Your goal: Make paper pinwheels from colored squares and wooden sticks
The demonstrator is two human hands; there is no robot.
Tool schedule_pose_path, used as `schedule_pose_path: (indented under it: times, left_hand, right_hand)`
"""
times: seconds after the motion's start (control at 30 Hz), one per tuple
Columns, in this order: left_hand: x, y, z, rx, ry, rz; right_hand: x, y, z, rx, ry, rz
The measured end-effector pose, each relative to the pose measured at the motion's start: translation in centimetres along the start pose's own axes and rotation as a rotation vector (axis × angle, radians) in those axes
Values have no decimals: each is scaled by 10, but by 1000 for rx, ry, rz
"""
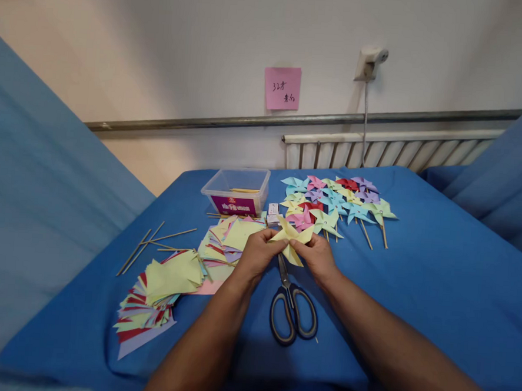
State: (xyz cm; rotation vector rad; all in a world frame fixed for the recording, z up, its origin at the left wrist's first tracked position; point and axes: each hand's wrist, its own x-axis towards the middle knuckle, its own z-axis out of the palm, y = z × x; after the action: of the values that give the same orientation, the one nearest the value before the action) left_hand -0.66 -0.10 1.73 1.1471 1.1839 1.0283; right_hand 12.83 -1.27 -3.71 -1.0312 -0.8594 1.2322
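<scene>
A blue-covered counter (415, 276) is filling most of the head view, running up to a pale wall with a radiator (378, 152) and a pink note (282, 88) stuck above it. On the far side, a cluster of finished paper pinwheels (338, 203) in many colours is lying with sticks pointing toward the person. Left of centre, two heaps of cut paper squares are spreading out: one near the left edge (157, 295), another (227, 240) just beside the left hand. A clear plastic box (237, 191) is sitting behind that second heap, and loose wooden sticks (152, 245) are lying scattered to its left. A pair of scissors (292, 306) is resting closed between the forearms, blades pointing away toward the hands.

The left hand (255, 255) and the right hand (317, 257) are meeting above the scissor tips, both pinching a yellow pinwheel (291, 236). The fingers of each hand are curling closed on opposite edges of the paper, so the pinwheel is sitting directly between them, held just above the counter, its folded points fanning up, away and downward. Neither hand is nearer; both are touching it equally, left from the left side, right from the right.
</scene>
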Motion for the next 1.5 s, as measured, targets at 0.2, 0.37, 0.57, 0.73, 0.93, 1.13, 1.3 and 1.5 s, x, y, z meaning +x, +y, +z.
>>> schedule_pose_path:
  times: [0.2, 0.37, 0.57, 0.73, 0.93, 1.13, 1.3, 1.5]
  left_hand:
    - [3, 0, -8, 125, -42, 35]
    - [7, -4, -13, 169, -123, 24]
    - [10, -1, -15, 64, -8, 24]
    - [17, 1, -18, -247, 178, 23]
    - [26, -3, -21, -443, 329, 106]
    - [30, -9, -19, -452, 378, 113]
    - [30, -16, -13, -404, 336, 106]
    - [30, -20, -8, -380, 281, 112]
  right_hand:
    - [-2, -9, 2, -33, -15, 52]
    - [-1, -9, 1, -67, -61, 82]
    - [3, -7, -4, 20, -90, 29]
    - [12, 0, -11, -132, 11, -58]
    - [19, 19, -13, -403, 4, -147]
    - [22, 25, -20, -558, 13, -203]
    - [21, 9, -11, -1090, -87, -341]
    - [35, -18, 14, -1525, -343, -190]
